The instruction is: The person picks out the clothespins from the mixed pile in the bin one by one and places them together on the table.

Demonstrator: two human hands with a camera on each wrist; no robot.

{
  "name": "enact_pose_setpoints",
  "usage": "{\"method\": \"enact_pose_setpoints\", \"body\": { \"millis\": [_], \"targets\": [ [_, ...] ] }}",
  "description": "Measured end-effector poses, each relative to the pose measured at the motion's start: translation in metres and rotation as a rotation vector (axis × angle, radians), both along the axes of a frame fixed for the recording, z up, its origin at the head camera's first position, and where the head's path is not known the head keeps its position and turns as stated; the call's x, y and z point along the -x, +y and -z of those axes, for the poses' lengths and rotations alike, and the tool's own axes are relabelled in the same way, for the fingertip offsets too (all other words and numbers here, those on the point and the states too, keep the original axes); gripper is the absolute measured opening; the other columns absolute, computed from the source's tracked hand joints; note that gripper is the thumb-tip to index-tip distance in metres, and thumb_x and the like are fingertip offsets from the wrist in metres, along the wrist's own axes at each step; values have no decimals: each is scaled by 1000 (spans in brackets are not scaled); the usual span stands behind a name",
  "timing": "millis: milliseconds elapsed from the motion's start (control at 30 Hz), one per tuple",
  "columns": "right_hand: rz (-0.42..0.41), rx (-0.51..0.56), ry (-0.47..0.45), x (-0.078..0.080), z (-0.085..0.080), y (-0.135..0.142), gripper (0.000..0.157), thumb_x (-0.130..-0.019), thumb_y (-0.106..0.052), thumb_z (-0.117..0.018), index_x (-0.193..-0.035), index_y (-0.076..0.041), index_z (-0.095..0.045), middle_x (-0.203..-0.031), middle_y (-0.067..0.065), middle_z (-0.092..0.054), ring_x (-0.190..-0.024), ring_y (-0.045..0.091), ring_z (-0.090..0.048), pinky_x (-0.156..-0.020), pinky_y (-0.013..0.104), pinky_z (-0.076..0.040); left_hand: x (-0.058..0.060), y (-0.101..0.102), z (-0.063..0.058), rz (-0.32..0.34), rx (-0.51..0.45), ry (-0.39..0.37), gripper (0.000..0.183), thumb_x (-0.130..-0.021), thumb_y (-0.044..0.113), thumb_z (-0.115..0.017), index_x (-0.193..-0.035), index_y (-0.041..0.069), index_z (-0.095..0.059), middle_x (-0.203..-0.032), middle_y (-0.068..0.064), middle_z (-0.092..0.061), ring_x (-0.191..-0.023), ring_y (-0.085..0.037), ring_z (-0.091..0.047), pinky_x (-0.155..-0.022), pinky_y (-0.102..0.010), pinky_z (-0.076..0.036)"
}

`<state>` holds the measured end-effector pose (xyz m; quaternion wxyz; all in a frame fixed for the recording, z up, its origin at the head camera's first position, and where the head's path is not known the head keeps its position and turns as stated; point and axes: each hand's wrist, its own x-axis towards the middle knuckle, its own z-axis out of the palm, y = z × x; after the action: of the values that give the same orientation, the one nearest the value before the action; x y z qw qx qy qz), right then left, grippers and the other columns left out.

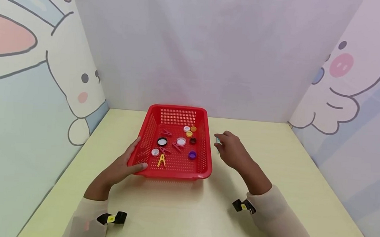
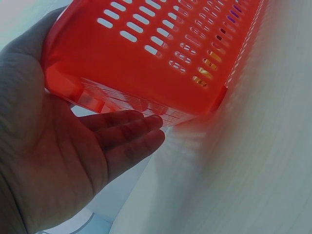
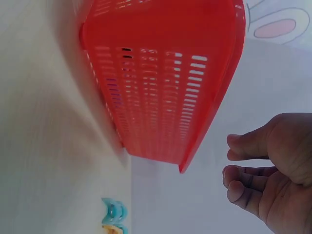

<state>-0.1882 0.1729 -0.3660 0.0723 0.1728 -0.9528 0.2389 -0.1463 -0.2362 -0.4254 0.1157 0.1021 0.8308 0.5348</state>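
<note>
A red plastic basket [image 1: 171,172] stands on the table. My left hand [image 1: 122,168] grips its near left corner, the thumb over the rim and the fingers along the outer wall, as the left wrist view also shows. Just right of the basket is my right hand [image 1: 233,150], thumb and fingers apart with nothing between them. A small teal plastic piece [image 3: 114,210] lies on the table below that hand, partly hidden by it in the head view. Inside the basket are a yellow clothespin [image 1: 162,161], several pink clothespins [image 1: 177,146] and bottle caps, including a purple cap [image 1: 192,155].
The pale yellow table [image 1: 179,210] meets a plain back wall [image 1: 205,55]. Cartoon-printed side walls [image 1: 354,79] stand at left and right. A small orange object [image 3: 113,228] lies beside the teal piece.
</note>
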Motion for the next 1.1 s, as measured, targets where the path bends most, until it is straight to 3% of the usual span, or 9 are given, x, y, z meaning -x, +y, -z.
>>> {"method": "enact_pose_setpoints", "body": {
  "millis": [233,433,600,767,1100],
  "targets": [
    [-63,-87,-59,-14,-27,-34,55,-94,-10,-85,-147,-8,-68,-125,12,-69,-105,24,-71,-83,39,-70,3,0,-3,-2,9,-2,122,-91,24,-85,-177,28,1,-169,-25,-32,-151,-53,-41,-93,-49,-68],
    [-145,-141,-129,-18,-40,-60,67,-85,-15,-94,-147,-20,-70,-133,4,-65,-121,24,-68,-84,43,-70,3,-1,-1,-4,5,-12,123,-91,26,-86,-177,29,2,-170,-24,-31,-151,-52,-41,-93,-49,-68],
    [-223,-232,-113,-17,-42,-77,73,-80,-24,-99,-147,-25,-70,-135,2,-65,-119,19,-68,-84,38,-70,3,0,1,-5,5,-21,123,-91,27,-86,-177,30,2,-170,-24,-32,-151,-52,-42,-93,-48,-68],
    [-306,-284,-103,-8,-43,-89,66,-84,-31,-97,-144,-23,-72,-132,2,-71,-114,16,-70,-86,35,-68,2,1,1,-5,-5,-13,123,-90,26,-87,-177,30,0,-169,-24,-33,-150,-52,-43,-93,-49,-68],
    [-352,-267,-254,15,-34,-110,58,-89,-33,-92,-142,-20,-74,-135,0,-77,-125,20,-71,-99,41,-66,2,0,2,-4,2,-12,125,-90,29,-88,-177,32,2,-170,-24,-33,-150,-51,-44,-93,-48,-68]
  ]
}}
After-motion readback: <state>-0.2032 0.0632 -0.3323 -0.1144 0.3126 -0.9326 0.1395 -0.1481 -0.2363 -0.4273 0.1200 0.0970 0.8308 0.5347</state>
